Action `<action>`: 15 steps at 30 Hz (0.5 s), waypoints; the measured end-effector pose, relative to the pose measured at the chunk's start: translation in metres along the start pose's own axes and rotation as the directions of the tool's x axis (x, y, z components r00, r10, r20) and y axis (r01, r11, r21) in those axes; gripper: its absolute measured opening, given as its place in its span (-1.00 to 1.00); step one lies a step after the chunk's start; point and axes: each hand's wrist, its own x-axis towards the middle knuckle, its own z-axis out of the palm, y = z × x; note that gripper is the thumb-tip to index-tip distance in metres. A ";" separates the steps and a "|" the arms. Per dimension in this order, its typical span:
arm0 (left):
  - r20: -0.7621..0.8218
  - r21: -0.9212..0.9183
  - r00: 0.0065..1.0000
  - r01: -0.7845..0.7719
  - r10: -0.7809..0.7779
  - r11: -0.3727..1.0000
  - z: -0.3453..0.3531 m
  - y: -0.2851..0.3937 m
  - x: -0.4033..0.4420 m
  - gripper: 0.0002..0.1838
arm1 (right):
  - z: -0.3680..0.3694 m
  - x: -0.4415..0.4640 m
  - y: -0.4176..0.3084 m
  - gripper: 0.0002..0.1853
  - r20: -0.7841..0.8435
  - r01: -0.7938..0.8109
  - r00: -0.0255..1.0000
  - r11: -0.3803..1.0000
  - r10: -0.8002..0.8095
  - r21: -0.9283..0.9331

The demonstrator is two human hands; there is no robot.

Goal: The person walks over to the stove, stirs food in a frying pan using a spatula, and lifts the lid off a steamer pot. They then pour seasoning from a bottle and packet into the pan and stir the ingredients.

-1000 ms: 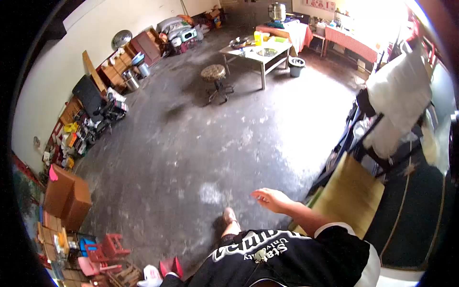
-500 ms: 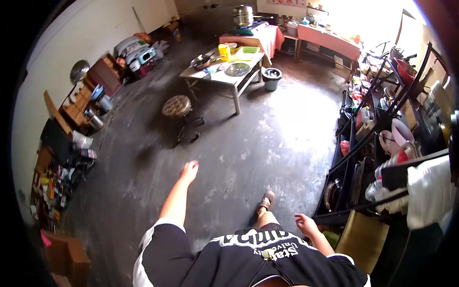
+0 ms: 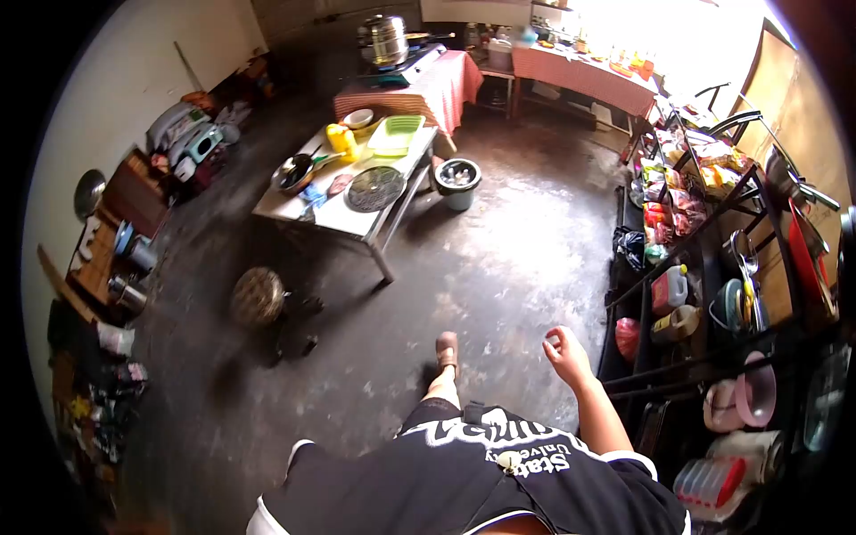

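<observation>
My right hand (image 3: 568, 355) hangs over the dark floor, right of my forward foot (image 3: 447, 349). Its fingers are loosely bent and a little apart, and nothing shows in them. The black shelf rack (image 3: 615, 343) is the nearest thing to it. My left hand is out of view; only the left sleeve (image 3: 299, 464) shows at the bottom. Ahead stands a white table (image 3: 343, 217) bearing a round dark mesh rack (image 3: 375, 189), a pan (image 3: 294, 173), a yellow container (image 3: 341, 141) and a green tray (image 3: 398, 135).
A round stool (image 3: 259, 297) stands left of the table, a bucket (image 3: 458, 184) to its right. Behind are a steamer pot (image 3: 387, 41) on a stove and a red-checked cloth (image 3: 455, 89). Household items line the left wall; packets (image 3: 661, 214) and jugs (image 3: 670, 290) fill the right rack.
The view has moved forward, bringing the table, stool and right rack closer. My left hand, visible half a second ago, has left the view. My right hand is farther forward from my body.
</observation>
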 end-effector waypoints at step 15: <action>-0.766 0.147 0.438 -0.593 0.470 0.792 -0.922 0.486 0.240 -0.64 | -0.003 0.213 0.352 -0.64 0.378 -0.621 0.459 0.595 0.804 -0.510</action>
